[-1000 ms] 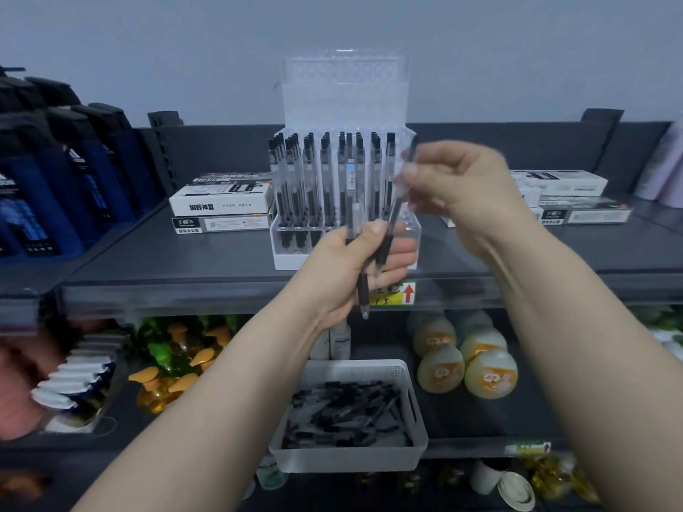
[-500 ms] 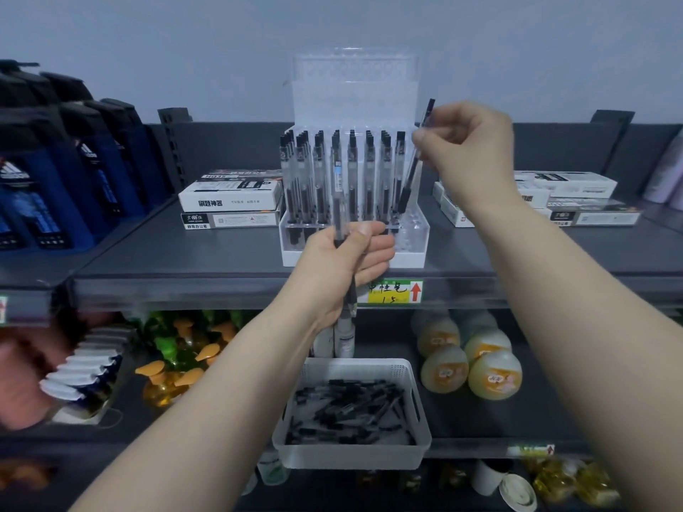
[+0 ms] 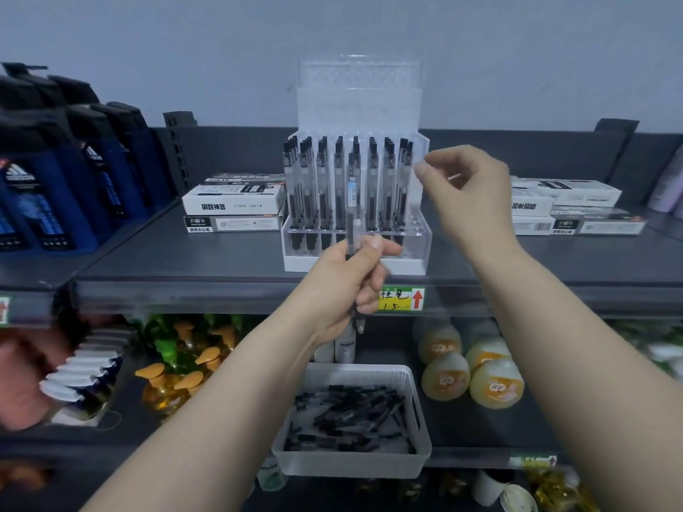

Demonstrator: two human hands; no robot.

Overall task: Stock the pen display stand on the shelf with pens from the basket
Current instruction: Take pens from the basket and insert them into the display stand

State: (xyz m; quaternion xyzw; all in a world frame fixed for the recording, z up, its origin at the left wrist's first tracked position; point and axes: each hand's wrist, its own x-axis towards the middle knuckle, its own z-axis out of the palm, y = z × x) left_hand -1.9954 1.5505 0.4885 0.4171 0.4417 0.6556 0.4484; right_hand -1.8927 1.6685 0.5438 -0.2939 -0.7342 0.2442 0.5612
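A clear acrylic pen display stand (image 3: 419,249) sits on the dark shelf, with several rows of black-capped pens upright in it and free holes at its right end. My left hand (image 3: 347,286) is in front of the stand, closed around an upright clear pen (image 3: 352,201) with a black tip below the fist. My right hand (image 3: 467,190) hovers just right of the stand's top, fingers curled and parted, holding nothing. A white basket (image 3: 403,463) with several black pens lies on the lower shelf.
White pen boxes (image 3: 236,205) are stacked left of the stand and more boxes (image 3: 565,205) right of it. Dark blue bottles (image 3: 44,186) stand at far left. Round yellow jars (image 3: 469,371) and orange-capped bottles (image 3: 177,378) fill the lower shelf.
My right hand set its pen into the right side of the stand, let go and drew back slightly. My left hand stayed in front with its pen.
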